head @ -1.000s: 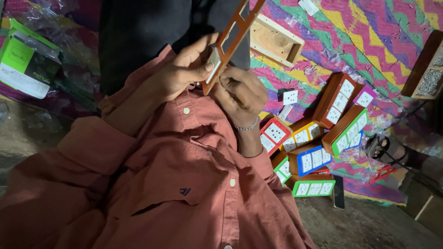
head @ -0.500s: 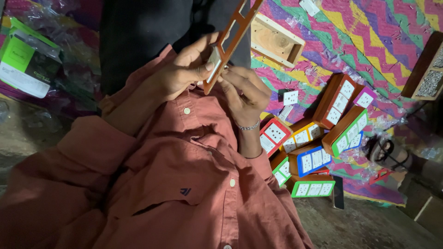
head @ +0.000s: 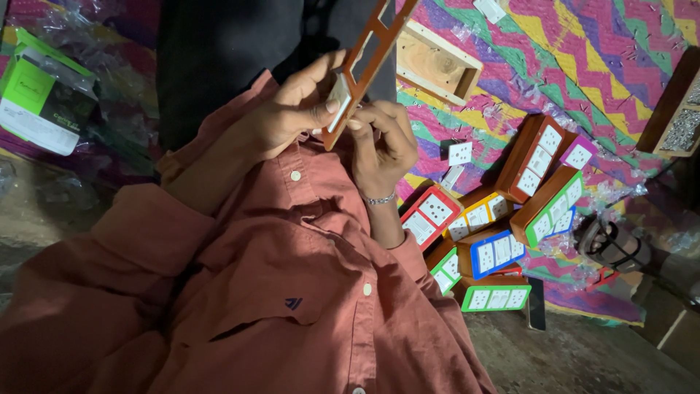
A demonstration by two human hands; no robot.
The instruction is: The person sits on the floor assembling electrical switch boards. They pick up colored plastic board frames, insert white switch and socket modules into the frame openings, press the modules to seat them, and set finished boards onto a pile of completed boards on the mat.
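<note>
My left hand (head: 292, 117) grips a long brown switch-board frame (head: 368, 58) with rectangular cut-outs, held tilted above my lap. Its thumb presses a white switch module (head: 337, 98) into the frame's lower end. My right hand (head: 383, 149), with a thin bracelet at the wrist, curls its fingers against the same lower end from the other side. My salmon shirt fills the lower part of the view, and my dark trousers lie behind the hands.
On a zigzag-patterned mat (head: 583, 66) lie an open wooden box (head: 437, 62), a loose white switch module (head: 459, 153) and several boards with coloured frames (head: 496, 252). A green and white carton (head: 36, 102) sits among plastic wrap at the left.
My right hand's fingers have shifted slightly up against the frame's lower end. The frame and my left hand have stayed almost still.
</note>
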